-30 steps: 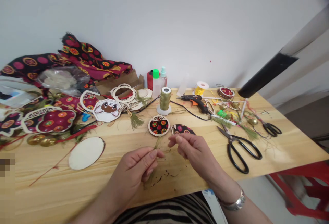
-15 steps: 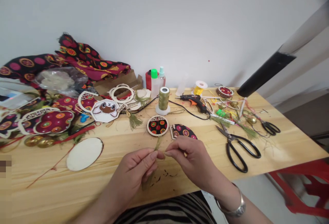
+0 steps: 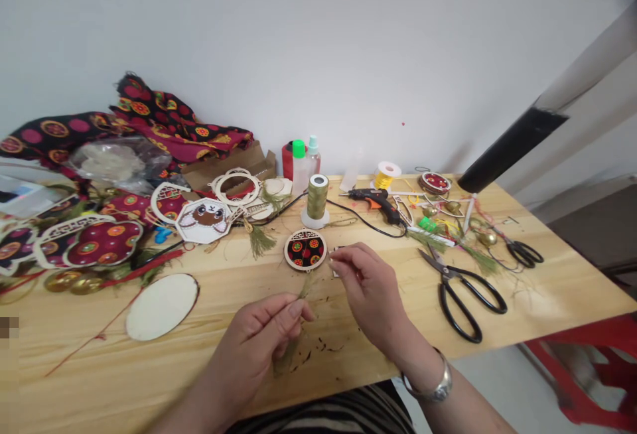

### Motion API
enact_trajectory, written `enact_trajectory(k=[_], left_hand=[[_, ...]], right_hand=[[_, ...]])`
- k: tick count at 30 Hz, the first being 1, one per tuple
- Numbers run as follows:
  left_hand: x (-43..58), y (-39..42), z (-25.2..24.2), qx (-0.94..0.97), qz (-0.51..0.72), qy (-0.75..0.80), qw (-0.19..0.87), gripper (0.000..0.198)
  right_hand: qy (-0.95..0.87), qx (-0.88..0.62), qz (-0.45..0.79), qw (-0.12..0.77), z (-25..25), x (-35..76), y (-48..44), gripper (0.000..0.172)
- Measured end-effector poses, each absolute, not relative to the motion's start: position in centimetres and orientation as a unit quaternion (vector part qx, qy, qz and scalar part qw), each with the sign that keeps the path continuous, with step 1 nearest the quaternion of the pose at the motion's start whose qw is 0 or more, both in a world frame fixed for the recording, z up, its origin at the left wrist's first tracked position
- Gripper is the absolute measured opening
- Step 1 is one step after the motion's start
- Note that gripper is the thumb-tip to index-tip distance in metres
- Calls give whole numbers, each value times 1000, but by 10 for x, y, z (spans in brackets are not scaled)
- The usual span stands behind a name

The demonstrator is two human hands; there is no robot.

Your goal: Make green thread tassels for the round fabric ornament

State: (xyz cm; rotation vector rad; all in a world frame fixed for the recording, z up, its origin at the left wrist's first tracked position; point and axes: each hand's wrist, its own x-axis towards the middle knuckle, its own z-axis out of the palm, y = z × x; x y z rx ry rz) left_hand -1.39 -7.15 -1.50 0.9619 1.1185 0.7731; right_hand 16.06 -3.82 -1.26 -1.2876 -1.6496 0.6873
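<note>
My left hand (image 3: 271, 331) is closed on an olive-green thread tassel (image 3: 305, 287), whose loose strands hang below the fingers. The tassel's top reaches toward a round wooden-framed pendant (image 3: 305, 251) with dark patterned fabric, lying flat just beyond. To the right, my right hand (image 3: 371, 291) makes a pinch beside the pendant; whatever is between thumb and forefinger is too fine to see. That hand mostly covers a fabric-faced piece behind it. A spool of olive thread (image 3: 317, 198) stands upright past the pendant.
Large black-handled scissors (image 3: 460, 291) lie to the right, with a smaller pair (image 3: 523, 253) farther off. A glue gun (image 3: 375, 203) trails its black cord. On the left are an oval board (image 3: 163, 306), wooden frames and bunched fabric (image 3: 164, 112). Dark scraps dot the wood near my hands.
My right hand has drawn away from my left, up and forward to beside the pendant, still pinched. My left hand keeps its hold on the tassel. The view has tilted slightly.
</note>
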Motion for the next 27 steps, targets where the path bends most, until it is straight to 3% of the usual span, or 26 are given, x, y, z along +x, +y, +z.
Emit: enact_trajectory(k=[6, 10, 20, 27], left_hand=[[-15, -71, -15, 457, 342, 509, 644, 29], [-11, -70, -10, 538, 339, 501, 587, 26], [-6, -66, -7, 608, 319, 497, 530, 27], [-14, -48, 1, 598, 330, 514, 519, 23]], right_hand=[[-494, -516, 572, 402, -5, 154, -51, 14], [-426, -453, 673, 400, -4, 145, -55, 12], [-457, -456, 610, 459, -4, 139, -44, 21], [-524, -443, 550, 476, 19, 146, -22, 16]])
